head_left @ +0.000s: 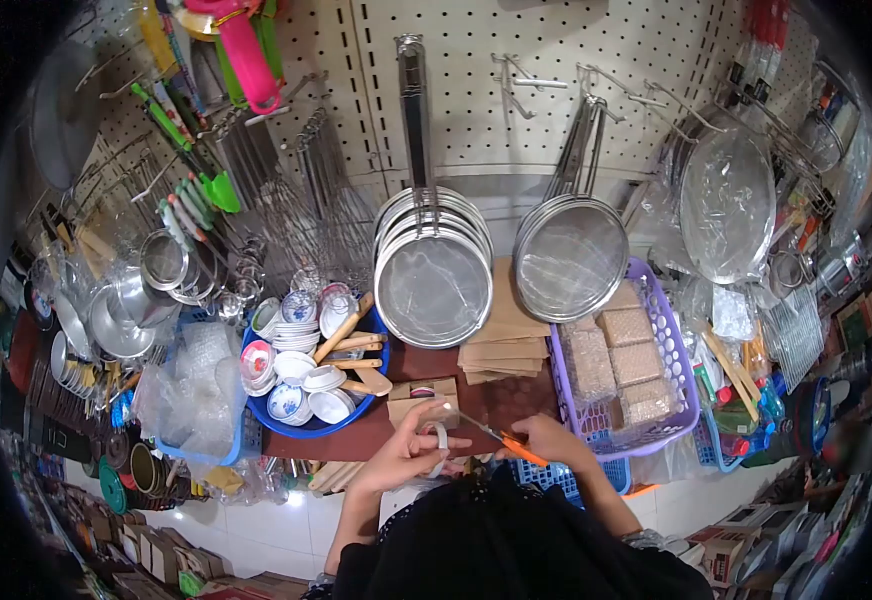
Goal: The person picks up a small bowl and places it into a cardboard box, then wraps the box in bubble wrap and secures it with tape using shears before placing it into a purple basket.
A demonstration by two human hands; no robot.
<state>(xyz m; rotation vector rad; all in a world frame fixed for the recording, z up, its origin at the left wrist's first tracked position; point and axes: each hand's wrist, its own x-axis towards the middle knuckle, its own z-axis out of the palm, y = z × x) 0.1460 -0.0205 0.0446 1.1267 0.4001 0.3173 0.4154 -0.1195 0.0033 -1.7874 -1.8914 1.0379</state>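
Orange-handled scissors (523, 449) are held in my right hand (548, 440), their blades pointing left toward my other hand. My left hand (408, 452) has its fingers closed around a small whitish ring-like roll (442, 447), which looks like tape. The scissor tips are near the left fingertips; whether they touch anything is too small to tell. Just beyond my left hand, a small brown cardboard box (422, 392) lies on the dark red shelf (516, 407).
A blue basin (321, 431) of small bowls and wooden-handled utensils stands left. On the right is a purple basket (691, 385) with bubble-wrapped boxes. Flat brown cardboard (501, 355) lies between them. Large strainers (434, 290) hang ahead.
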